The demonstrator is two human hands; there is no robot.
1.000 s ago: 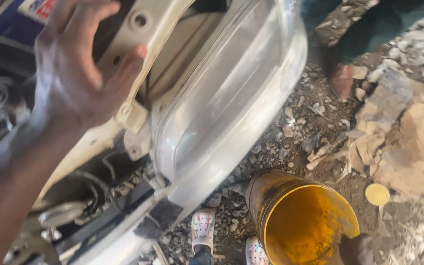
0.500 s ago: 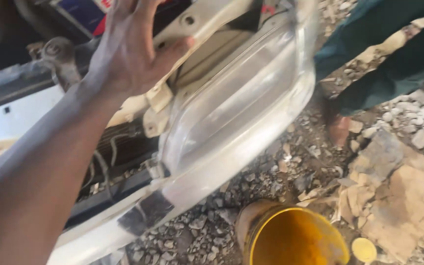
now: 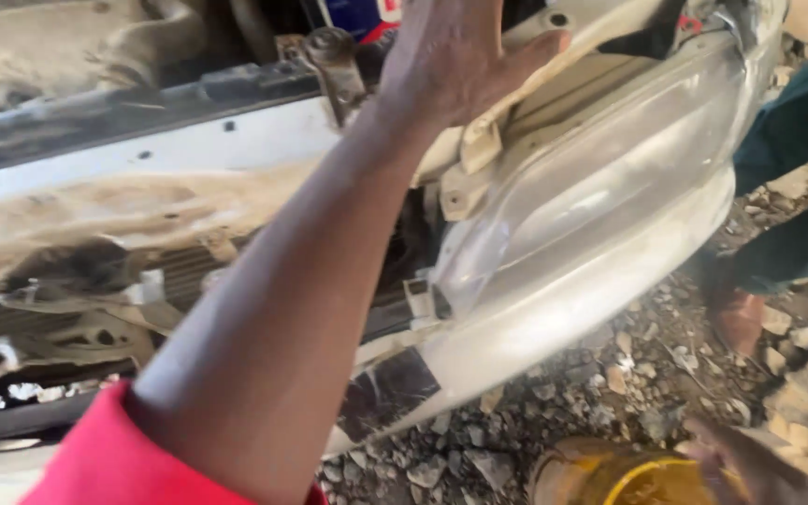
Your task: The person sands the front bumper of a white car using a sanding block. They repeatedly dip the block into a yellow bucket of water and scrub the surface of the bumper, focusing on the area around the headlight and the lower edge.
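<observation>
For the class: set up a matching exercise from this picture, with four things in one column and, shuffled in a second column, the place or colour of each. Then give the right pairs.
Things:
1. left hand
2. headlight
3. bucket
4. sleeve

Places and colours:
A. yellow inside, on the gravel at the bottom edge
B. red, at the lower left corner
C. spread flat on the pale mounting behind the lamp
D. clear and cloudy, at the car's front corner

Pairs: 1-C, 2-D, 3-A, 4-B
</observation>
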